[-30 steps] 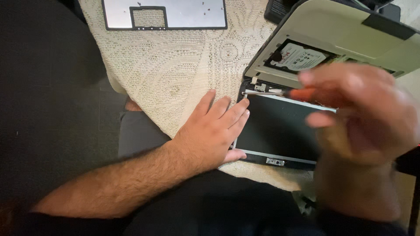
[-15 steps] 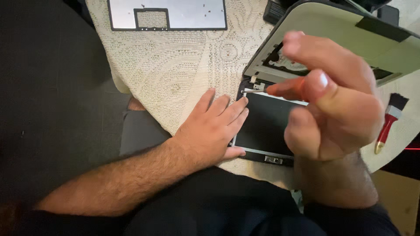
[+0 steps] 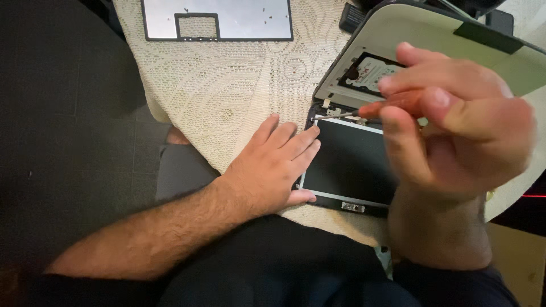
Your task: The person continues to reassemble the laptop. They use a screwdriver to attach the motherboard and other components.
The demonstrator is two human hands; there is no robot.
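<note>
Your left hand (image 3: pixel 273 167) lies flat on the lace cloth (image 3: pixel 227 85), fingers together and extended, tips pressing the edge of the dark panel (image 3: pixel 350 167), seemingly to keep the opened laptop (image 3: pixel 455 45) from sliding. Your right hand (image 3: pixel 455 131) hovers over the panel, fingers pinched around an orange screwdriver (image 3: pixel 392 105), its tip aimed at the hinge corner (image 3: pixel 327 108).

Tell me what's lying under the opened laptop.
A cream lace tablecloth lies under the opened laptop, showing around its left edge. Whatever is directly beneath the laptop, or behind the right hand, is covered.
</note>
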